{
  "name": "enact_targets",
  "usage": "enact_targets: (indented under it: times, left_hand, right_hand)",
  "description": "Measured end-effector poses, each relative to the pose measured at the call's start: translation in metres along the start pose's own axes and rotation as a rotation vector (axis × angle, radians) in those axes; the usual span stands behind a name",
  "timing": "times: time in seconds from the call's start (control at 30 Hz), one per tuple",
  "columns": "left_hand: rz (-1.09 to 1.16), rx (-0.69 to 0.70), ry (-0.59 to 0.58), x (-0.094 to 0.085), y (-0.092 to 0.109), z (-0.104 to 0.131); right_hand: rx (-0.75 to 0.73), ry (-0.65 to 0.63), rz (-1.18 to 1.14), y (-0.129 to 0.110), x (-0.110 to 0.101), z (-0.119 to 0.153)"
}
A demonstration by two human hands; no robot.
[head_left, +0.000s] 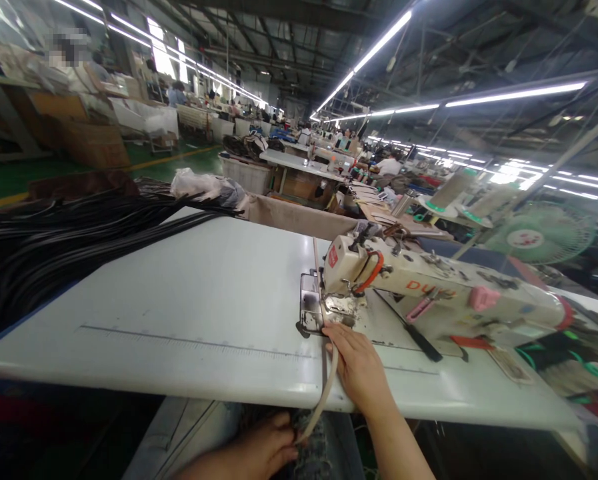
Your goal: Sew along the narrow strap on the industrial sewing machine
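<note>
At the front edge of our white table (189,313), our right hand (359,363) lies flat, fingers loosely extended, fingertips pressing a pale strap (329,383) just before the presser foot of the sewing machine (443,290). Strap runs off the table edge down to our left hand (263,450), below table level, which pinches it between thumb and curled fingers. Black strips (53,240) heaped far left, well apart. Black tool (421,340) near the right hand.
</note>
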State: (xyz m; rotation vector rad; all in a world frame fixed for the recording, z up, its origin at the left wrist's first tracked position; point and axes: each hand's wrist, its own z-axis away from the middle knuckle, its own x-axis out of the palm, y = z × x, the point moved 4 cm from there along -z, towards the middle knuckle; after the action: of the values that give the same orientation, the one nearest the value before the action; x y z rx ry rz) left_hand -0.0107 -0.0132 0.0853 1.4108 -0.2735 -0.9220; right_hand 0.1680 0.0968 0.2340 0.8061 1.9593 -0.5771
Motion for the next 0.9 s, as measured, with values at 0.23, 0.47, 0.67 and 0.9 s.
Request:
enact_targets:
  times: [0.23,0.47,0.67,0.9]
  left_hand:
    - [-0.073,-0.123,-0.045,0.014,-0.026,-0.004]
    - [-0.114,-0.149,-0.068,0.013,-0.029,-0.003]
    - [-0.116,-0.171,-0.122,0.016,-0.030,-0.001]
    - [-0.149,-0.223,-0.152,0.018,-0.038,-0.001]
  right_hand:
    - [0.017,-0.019,-0.017,-0.002,-0.001,-0.001]
    - [0.022,0.002,-0.015,-0.003,-0.001,-0.001]
    - [0.034,-0.013,-0.027,-0.004,-0.002,-0.001]
    - [0.037,-0.009,-0.033,-0.003,0.000,0.000]
